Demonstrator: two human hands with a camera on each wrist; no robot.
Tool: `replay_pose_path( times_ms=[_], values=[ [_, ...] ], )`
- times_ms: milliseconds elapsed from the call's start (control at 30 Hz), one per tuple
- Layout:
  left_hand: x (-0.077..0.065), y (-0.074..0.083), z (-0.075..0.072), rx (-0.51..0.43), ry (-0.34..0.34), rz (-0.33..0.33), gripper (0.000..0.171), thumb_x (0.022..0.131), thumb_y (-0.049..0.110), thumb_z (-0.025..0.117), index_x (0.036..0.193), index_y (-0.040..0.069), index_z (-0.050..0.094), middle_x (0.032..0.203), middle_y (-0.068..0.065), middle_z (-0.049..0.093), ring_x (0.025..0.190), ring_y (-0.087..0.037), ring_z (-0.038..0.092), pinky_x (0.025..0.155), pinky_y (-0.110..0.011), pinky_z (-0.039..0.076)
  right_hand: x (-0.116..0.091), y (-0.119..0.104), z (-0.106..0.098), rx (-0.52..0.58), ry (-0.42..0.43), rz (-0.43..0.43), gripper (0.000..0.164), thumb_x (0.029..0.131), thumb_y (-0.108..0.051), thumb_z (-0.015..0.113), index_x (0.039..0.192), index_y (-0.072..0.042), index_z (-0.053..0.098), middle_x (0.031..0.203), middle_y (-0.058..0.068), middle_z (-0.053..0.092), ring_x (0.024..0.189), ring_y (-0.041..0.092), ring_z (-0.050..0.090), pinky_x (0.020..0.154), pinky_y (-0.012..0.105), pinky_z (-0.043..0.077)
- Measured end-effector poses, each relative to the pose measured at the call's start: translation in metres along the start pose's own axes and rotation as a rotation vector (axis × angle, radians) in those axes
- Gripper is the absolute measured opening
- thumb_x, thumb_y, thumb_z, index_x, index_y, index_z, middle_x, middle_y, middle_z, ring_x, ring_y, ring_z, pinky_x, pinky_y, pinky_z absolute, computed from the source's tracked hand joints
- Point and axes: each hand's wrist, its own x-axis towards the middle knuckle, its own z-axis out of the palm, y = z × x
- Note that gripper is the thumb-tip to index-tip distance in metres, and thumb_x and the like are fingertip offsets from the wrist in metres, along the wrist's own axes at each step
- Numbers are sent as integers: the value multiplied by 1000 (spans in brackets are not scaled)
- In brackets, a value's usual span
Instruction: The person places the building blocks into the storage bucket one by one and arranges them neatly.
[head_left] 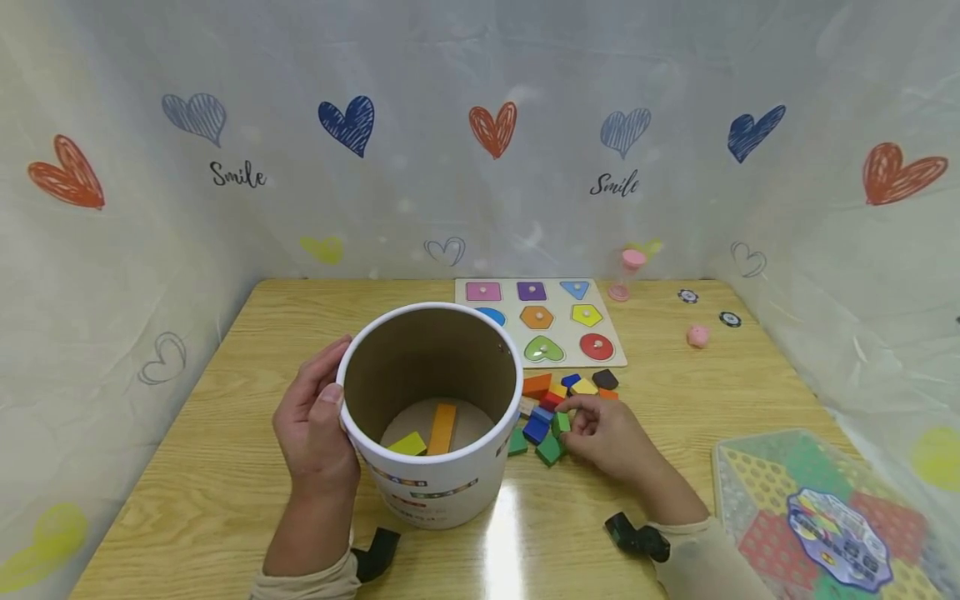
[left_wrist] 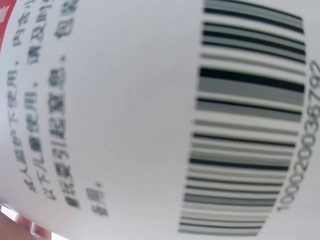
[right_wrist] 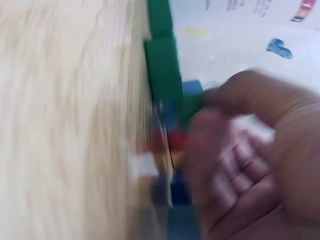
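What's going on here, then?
A person's left hand holds a white bucket near its rim; a yellow block and an orange block lie inside. The right hand pinches a green block at a pile of colored blocks beside the bucket. A shape puzzle board lies behind the pile.

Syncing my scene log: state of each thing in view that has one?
Bucket: open-topped, two blocks visible inside
Left grip: holds bucket
Right grip: pinches green block
Loose blocks: jumbled beside bucket
Puzzle board: visible pieces seated
Hourglass: upright
Game box: flat, looks closed
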Motion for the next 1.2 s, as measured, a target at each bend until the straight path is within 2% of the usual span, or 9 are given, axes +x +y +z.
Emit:
replay_pose_path(
  times_ms=[133, 233, 300, 467, 533, 667, 800, 1033, 1200],
  values=[
    [0, 0, 0, 4, 3, -3, 40, 83, -2, 39, 114, -21, 54, 118, -28, 58, 107, -34, 59, 89, -37, 48, -7, -21, -9, 45, 22, -68, 30, 76, -10, 72, 103, -20, 65, 69, 3, 58, 53, 18, 52, 44, 25, 42],
    [0, 1, 0, 8, 1, -9, 39, 84, -2, 39, 115, -21, 54, 118, -28, 57, 107, -34, 58, 89, -37, 49, -16, -48, -20, 122, 28, -164, 29, 79, -10, 73, 106, -15, 64, 69, 4, 57, 51, 19, 52, 44, 27, 45],
    [0, 1, 0, 11, -1, -13, 39, 84, -2, 40, 115, -21, 53, 119, -29, 57, 108, -34, 58, 90, -37, 49, -23, -72, -29, 203, 49, -253, 31, 79, -7, 73, 108, -11, 63, 68, 5, 57, 51, 19, 52, 44, 28, 46],
    [0, 1, 0, 25, -5, -17, 39, 85, -1, 40, 117, -20, 54, 120, -29, 56, 109, -35, 57, 90, -37, 48, -34, -135, -46, 419, 83, -572, 35, 76, 13, 67, 109, 2, 61, 67, 8, 55, 49, 17, 49, 41, 28, 43],
    [0, 2, 0, 30, -3, -18, 39, 85, -1, 40, 117, -19, 54, 120, -29, 56, 109, -35, 57, 90, -37, 48, -33, -156, -45, 454, 60, -635, 36, 74, 15, 67, 107, 4, 61, 66, 8, 55, 49, 17, 49, 41, 27, 42],
    [-1, 2, 0, 28, 5, -19, 39, 84, -1, 40, 116, -20, 54, 120, -29, 56, 109, -36, 57, 91, -37, 48, -29, -185, -36, 405, 14, -601, 34, 75, 7, 71, 106, -2, 64, 67, 7, 57, 51, 18, 50, 44, 26, 43],
    [0, 3, -1, 20, 7, -16, 39, 84, -3, 39, 115, -20, 54, 119, -30, 55, 109, -35, 57, 91, -37, 48, -22, -195, -25, 375, -5, -538, 33, 74, 5, 72, 105, -6, 64, 67, 7, 57, 52, 20, 50, 45, 26, 44],
    [1, 2, -1, 21, 9, 0, 39, 83, -3, 40, 114, -20, 55, 120, -29, 56, 110, -34, 58, 93, -37, 48, -19, -191, -22, 396, -11, -537, 36, 74, 5, 72, 107, -7, 63, 67, 8, 57, 52, 20, 50, 45, 26, 44],
    [0, 1, -2, 22, 4, 2, 39, 83, -3, 40, 115, -21, 54, 120, -29, 56, 110, -35, 58, 92, -37, 48, -23, -173, -30, 411, 33, -528, 35, 76, 5, 70, 109, -3, 63, 67, 9, 57, 50, 20, 51, 43, 28, 45]
  ],
)
